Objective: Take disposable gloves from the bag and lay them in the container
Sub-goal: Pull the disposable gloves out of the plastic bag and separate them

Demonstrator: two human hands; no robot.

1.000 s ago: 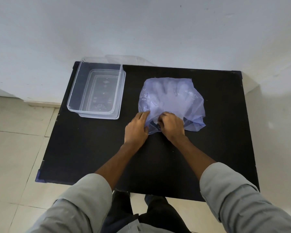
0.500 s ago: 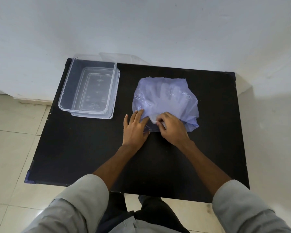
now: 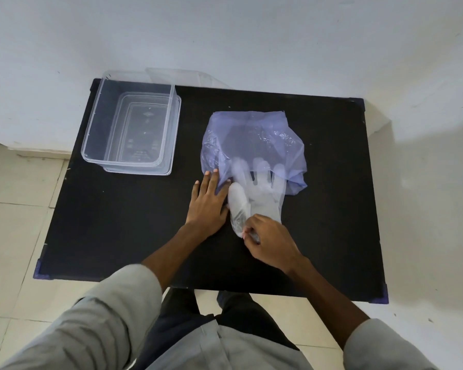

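Lighting/quality: soft, even daylight-type illumination, moderately bright, bluish cast.

Wall [image 3: 225, 30] shaded grey upper left, brighter toward right; soft shadow band right of table [image 3: 118, 236]. Matte black tabletop, no glare; faint highlights on container [image 3: 91, 134] rim and bag [image 3: 254, 137]. Wide-angle bowing at table edges. Sleeves [image 3: 91, 324] near the lens soft; centre sharp.

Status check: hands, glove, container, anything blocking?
Left hand flat, pinning bag mouth. Right hand pinching glove cuff, fingertips inside bag. Container empty, far left on table. Path clear.
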